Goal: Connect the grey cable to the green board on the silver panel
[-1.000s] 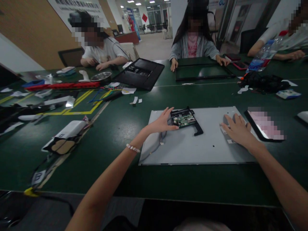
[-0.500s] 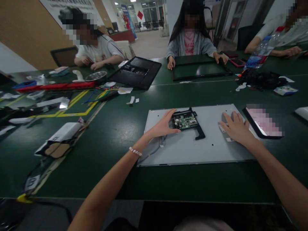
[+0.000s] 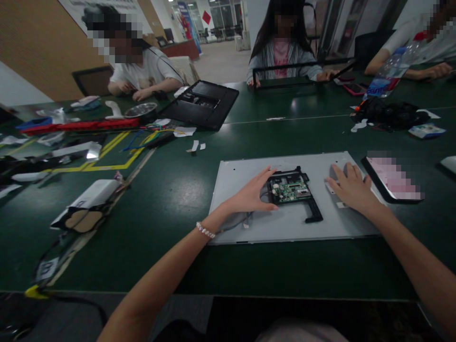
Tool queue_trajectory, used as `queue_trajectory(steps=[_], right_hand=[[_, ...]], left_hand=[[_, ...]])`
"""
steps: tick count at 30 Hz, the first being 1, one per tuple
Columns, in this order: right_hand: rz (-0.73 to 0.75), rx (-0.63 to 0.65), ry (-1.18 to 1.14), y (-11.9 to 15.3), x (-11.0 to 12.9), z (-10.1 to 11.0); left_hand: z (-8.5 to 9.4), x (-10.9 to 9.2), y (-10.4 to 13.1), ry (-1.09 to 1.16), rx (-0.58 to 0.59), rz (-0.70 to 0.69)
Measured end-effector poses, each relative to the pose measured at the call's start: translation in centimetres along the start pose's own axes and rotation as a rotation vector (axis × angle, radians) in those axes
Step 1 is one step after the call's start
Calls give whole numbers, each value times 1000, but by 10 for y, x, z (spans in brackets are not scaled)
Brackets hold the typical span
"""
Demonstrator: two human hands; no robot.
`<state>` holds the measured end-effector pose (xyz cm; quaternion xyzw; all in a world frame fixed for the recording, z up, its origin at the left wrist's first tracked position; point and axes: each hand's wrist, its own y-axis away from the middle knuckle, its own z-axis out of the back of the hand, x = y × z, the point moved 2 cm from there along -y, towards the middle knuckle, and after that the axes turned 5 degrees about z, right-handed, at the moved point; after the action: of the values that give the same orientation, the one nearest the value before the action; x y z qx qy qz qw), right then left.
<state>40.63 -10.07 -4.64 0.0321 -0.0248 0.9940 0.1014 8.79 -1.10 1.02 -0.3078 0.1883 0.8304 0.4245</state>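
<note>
A green circuit board (image 3: 290, 191) sits in a black plastic bracket (image 3: 315, 211) on the pale back of a flat screen panel (image 3: 295, 231). Around the bracket's left end, my left hand (image 3: 251, 194) has its thumb below and its fingers above, gripping it. A grey cable (image 3: 233, 226) runs out under that wrist across the panel. My right hand (image 3: 352, 187) rests on the panel's right side with its fingers spread and holds nothing. Close to it lies a phone (image 3: 392, 178) with a pink screen.
Across the green table (image 3: 149, 266), a person lifts a thin black frame (image 3: 285, 85). A black plastic cover (image 3: 204, 104) lies at the back. At left are a white packet (image 3: 94, 194) and a red strip (image 3: 81, 125). A bottle (image 3: 386, 78) stands behind dark tangled items (image 3: 390, 115).
My left hand and the bracket with the circuit board have moved right and slightly nearer. My right hand stays on the panel. The person opposite has raised the black frame off the table.
</note>
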Motion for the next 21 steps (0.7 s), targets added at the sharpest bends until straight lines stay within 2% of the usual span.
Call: queue_trajectory(steps=[8, 17, 21], right_hand=[[22, -22, 42, 2, 3, 1], [37, 21, 33, 4, 3, 6], [54, 53, 37, 3, -1, 9]], left_hand=[[-1, 5, -1, 20, 11, -1], [-2, 5, 1, 19, 32, -9], [8, 10, 0, -32, 24, -11]])
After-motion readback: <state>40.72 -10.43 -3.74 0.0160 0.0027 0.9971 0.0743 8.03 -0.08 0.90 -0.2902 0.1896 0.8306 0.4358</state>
